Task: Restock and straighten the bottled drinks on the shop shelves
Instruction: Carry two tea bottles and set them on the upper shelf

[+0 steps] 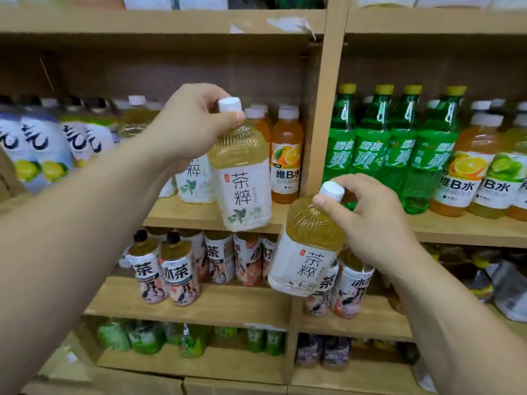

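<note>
Head: left hand (188, 121) pinches upper bottle (243, 178) neck; right hand (370, 220), apparently, lower bottle (308, 252).

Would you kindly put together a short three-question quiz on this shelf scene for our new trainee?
1. True or false: the left hand grips the upper tea bottle and the right hand grips the lower tea bottle, each at the cap end.
2. What colour are the caps of the green soda bottles? A white, B yellow, C black.
3. Which tea bottle is plainly tilted?

Key: 1 true; 2 B; 3 the lower one.
</note>
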Demonstrator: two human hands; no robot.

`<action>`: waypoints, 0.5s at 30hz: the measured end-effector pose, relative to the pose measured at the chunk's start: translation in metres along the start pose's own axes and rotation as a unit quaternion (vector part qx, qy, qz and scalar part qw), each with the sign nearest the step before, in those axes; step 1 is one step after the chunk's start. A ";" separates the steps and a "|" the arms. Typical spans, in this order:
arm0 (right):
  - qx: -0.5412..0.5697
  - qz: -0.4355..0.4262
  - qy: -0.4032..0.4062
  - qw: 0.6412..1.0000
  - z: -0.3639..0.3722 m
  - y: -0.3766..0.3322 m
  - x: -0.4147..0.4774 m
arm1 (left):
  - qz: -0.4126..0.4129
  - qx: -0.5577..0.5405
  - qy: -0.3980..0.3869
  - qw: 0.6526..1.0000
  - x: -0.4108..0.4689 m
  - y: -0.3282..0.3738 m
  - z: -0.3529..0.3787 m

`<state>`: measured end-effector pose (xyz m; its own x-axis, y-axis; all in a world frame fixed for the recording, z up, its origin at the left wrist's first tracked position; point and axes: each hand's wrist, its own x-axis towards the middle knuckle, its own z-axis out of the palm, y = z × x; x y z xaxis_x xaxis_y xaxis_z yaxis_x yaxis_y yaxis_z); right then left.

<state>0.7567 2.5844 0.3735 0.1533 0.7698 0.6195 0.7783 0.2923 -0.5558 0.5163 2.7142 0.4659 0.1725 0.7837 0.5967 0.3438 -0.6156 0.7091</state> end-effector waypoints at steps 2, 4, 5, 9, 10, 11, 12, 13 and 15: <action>-0.005 0.007 -0.001 1.000 0.004 -0.004 0.002 | -0.001 -0.013 -0.022 1.000 0.016 -0.011 0.010; -0.013 0.014 -0.004 1.000 0.008 -0.006 0.003 | 0.010 -0.024 -0.040 0.999 0.028 -0.019 0.020; -0.014 0.019 -0.004 1.000 0.010 -0.006 0.004 | 0.017 -0.027 -0.050 0.998 0.032 -0.021 0.024; -0.015 0.032 0.001 0.999 0.018 -0.009 0.006 | 0.028 -0.023 -0.071 0.997 0.039 -0.025 0.038; -0.017 0.030 0.003 0.999 0.020 -0.011 0.007 | 0.029 -0.022 -0.063 0.997 0.038 -0.027 0.040; -0.020 0.029 0.005 0.999 0.022 -0.013 0.008 | 0.028 -0.024 -0.053 0.998 0.037 -0.030 0.041; -0.023 0.028 0.007 0.999 0.024 -0.015 0.010 | 0.027 -0.025 -0.041 0.998 0.035 -0.033 0.042; -0.024 0.028 0.009 0.999 0.025 -0.018 0.012 | 0.024 -0.026 -0.029 0.999 0.032 -0.035 0.042; -0.019 0.022 0.009 1.000 0.025 -0.026 0.018 | 0.025 -0.022 0.018 0.999 0.019 -0.037 0.039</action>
<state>0.7241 2.6053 0.3848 0.1990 0.7712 0.6047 0.7928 0.2360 -0.5619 0.5427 2.7550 0.4359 0.1540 0.7487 0.6448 0.2949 -0.6577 0.6932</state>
